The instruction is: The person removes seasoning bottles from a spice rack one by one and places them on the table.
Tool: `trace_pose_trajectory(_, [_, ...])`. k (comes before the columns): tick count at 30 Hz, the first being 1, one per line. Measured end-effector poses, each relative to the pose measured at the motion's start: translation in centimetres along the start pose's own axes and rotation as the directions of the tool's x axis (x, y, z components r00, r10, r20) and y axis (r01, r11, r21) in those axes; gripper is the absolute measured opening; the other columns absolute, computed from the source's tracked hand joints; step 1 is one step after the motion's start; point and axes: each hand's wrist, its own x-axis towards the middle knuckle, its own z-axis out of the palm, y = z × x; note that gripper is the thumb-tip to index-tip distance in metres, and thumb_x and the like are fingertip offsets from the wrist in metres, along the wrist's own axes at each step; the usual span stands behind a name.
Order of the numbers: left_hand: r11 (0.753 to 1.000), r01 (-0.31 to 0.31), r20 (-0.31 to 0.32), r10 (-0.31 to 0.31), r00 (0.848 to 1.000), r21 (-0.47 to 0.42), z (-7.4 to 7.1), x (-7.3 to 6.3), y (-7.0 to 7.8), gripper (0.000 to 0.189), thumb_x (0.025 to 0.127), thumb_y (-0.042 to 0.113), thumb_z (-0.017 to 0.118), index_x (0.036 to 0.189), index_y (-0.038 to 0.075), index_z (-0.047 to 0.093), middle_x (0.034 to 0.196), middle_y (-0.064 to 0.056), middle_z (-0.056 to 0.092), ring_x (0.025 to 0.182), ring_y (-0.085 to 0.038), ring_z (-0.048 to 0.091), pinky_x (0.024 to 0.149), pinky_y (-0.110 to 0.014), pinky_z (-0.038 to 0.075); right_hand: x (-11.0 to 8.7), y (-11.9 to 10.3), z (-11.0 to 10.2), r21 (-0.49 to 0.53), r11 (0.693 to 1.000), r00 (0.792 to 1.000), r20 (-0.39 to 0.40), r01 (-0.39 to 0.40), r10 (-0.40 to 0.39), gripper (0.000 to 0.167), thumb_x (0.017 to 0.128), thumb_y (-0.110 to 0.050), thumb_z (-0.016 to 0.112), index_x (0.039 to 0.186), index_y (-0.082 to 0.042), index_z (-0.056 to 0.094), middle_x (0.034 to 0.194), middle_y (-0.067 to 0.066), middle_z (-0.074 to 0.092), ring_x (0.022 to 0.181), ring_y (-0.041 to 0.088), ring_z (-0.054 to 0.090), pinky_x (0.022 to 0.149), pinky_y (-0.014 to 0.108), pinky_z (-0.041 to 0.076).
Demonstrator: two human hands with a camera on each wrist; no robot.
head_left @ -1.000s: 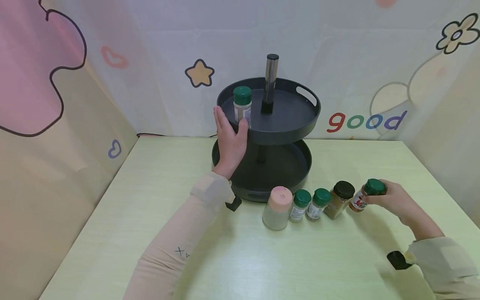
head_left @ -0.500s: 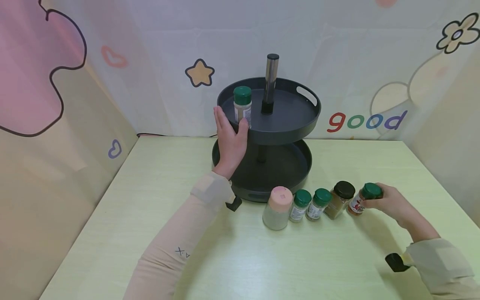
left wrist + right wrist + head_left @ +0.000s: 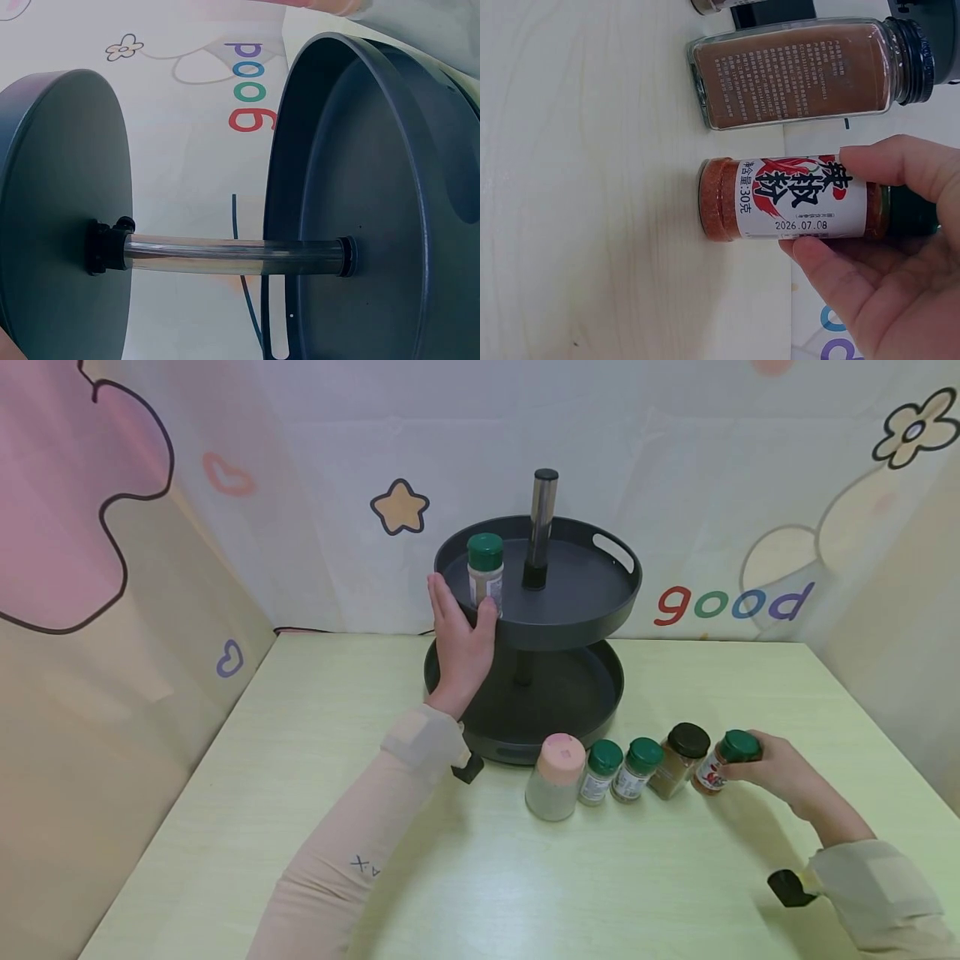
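My right hand (image 3: 783,777) grips a jar of red chilli powder (image 3: 802,199) with a green cap. The jar stands upright on the table beside a black-capped square spice bottle (image 3: 678,764), with a small gap between them. My left hand (image 3: 461,647) rests against the left rim of the upper tier of a black two-tier turntable rack (image 3: 558,631), its fingers straight and thumb near the rim. A green-capped spice jar (image 3: 485,564) stands on that tier just behind the thumb. The left wrist view shows both tiers and the post (image 3: 225,255), but little of the hand.
Left of the square bottle stand two small green-capped spice jars (image 3: 630,781) and a pink-capped glass jar (image 3: 555,789), in a row before the rack. The lower tier (image 3: 540,710) is partly hidden by my left arm. A patterned cloth (image 3: 330,510) hangs behind the table.
My right hand has shifted the chilli powder jar slightly left and toward me, closer to the square bottle. The left hand and the rack have stayed put.
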Motion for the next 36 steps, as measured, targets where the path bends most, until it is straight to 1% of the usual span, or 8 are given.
trace_pose_trajectory(6, [1.0,0.002,0.003,-0.002,1.0,-0.001,-0.02,-0.01,0.01,0.076,0.087,0.042,0.041,0.143,0.016,-0.004,0.15,0.007,-0.007,0.137,-0.011,-0.002,0.112,-0.034,0.008,0.01,0.13,0.0,0.0,1.0,1.0,0.006,-0.006,0.006,0.059,0.082,-0.02,0.061,0.121,0.015,0.034,0.116,0.033,0.047,0.103,0.038,0.05,0.08,0.051,0.044])
trace_pose_trajectory(9, [1.0,0.003,0.009,-0.003,1.0,-0.004,-0.04,0.04,0.03,0.076,0.087,0.041,0.041,0.143,0.016,-0.004,0.15,0.005,-0.007,0.138,-0.011,-0.002,0.112,-0.035,0.008,-0.02,0.12,0.0,0.002,1.0,1.0,0.005,-0.007,0.007,0.059,0.081,-0.021,0.062,0.119,0.014,0.036,0.114,0.031,0.049,0.099,0.032,0.052,0.081,0.05,0.044])
trace_pose_trajectory(11, [1.0,0.002,0.013,-0.002,1.0,-0.004,-0.05,0.06,0.02,0.076,0.087,0.04,0.041,0.143,0.015,-0.004,0.15,0.004,-0.007,0.138,-0.012,-0.002,0.112,-0.036,0.008,-0.07,0.1,-0.02,0.005,1.0,1.0,0.005,-0.004,0.004,0.058,0.08,-0.022,0.063,0.118,0.014,0.038,0.112,0.029,0.052,0.096,0.025,0.054,0.081,0.048,0.045])
trace_pose_trajectory(17, [1.0,0.0,0.014,0.0,1.0,-0.006,-0.08,0.12,0.02,0.076,0.087,0.039,0.041,0.143,0.015,-0.004,0.15,0.003,-0.007,0.138,-0.012,-0.002,0.112,-0.036,0.008,-0.12,0.09,-0.05,0.025,1.0,1.0,0.008,0.014,-0.014,0.058,0.08,-0.023,0.064,0.118,0.013,0.038,0.11,0.024,0.054,0.092,0.015,0.053,0.08,0.047,0.044])
trace_pose_trajectory(22, [1.0,-0.019,0.011,0.019,1.0,-0.004,-0.09,0.16,-0.02,0.075,0.088,0.038,0.041,0.143,0.013,-0.003,0.15,0.001,-0.006,0.138,-0.014,-0.001,0.112,-0.037,0.008,-0.26,-0.01,-0.18,0.044,0.998,0.999,0.001,0.034,-0.035,0.054,0.079,-0.021,0.064,0.116,0.01,0.04,0.103,0.012,0.058,0.084,-0.001,0.05,0.08,0.042,0.044])
trace_pose_trajectory(26, [1.0,-0.03,0.008,0.03,1.0,0.001,-0.06,0.17,-0.03,0.074,0.088,0.038,0.04,0.143,0.011,-0.003,0.15,0.0,-0.005,0.138,-0.014,-0.001,0.112,-0.038,0.009,-0.43,-0.12,-0.3,0.049,0.997,0.999,-0.003,0.054,-0.054,0.053,0.08,-0.02,0.064,0.116,0.009,0.04,0.097,0.002,0.057,0.081,-0.006,0.049,0.08,0.039,0.043])
trace_pose_trajectory(28, [1.0,-0.029,0.007,0.029,1.0,0.0,-0.08,0.16,-0.01,0.074,0.088,0.038,0.041,0.143,0.011,-0.003,0.15,0.0,-0.005,0.138,-0.014,-0.001,0.112,-0.038,0.009,-0.47,-0.19,-0.34,0.049,0.997,0.998,-0.002,0.057,-0.057,0.054,0.08,-0.02,0.064,0.117,0.01,0.039,0.097,0.001,0.057,0.081,-0.005,0.049,0.079,0.037,0.043])
trace_pose_trajectory(36, [1.0,-0.02,0.011,0.02,1.0,-0.003,-0.1,0.14,0.04,0.075,0.088,0.038,0.041,0.143,0.012,-0.003,0.15,0.001,-0.006,0.138,-0.014,-0.001,0.112,-0.038,0.009,-0.67,-0.53,-0.8,0.072,0.993,0.996,-0.017,0.089,-0.088,0.054,0.081,-0.016,0.061,0.12,0.01,0.034,0.09,-0.008,0.055,0.078,-0.006,0.051,0.069,0.017,0.044])
